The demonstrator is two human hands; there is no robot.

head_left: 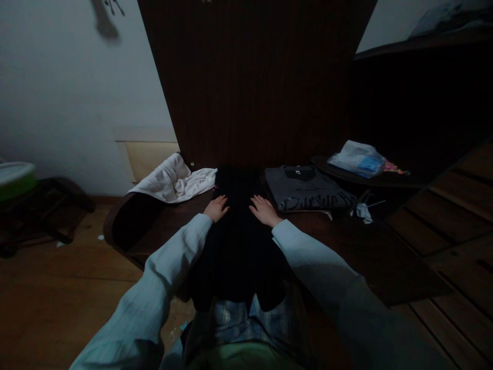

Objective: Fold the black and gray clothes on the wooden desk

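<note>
A black garment (241, 246) lies spread over the dark wooden surface, its near end hanging down over the front edge towards my lap. Its exact kind is hard to make out in the dim light. On its left side my left hand (216, 208) rests flat with the fingers stretched out. My right hand (265, 209) lies on the right side, palm down and fingers extended. Just right of that hand is a folded dark grey shirt (308, 190) with black lettering. A crumpled white cloth (175, 180) lies to the left of the garment.
Behind the surface rises a tall dark wooden panel (254, 82). A plastic packet (358, 158) sits on a rounded shelf (323, 167) at the right, with crumpled white paper (364, 212) below it. A green tub (17, 182) stands on a dark stool (46, 210) at the far left.
</note>
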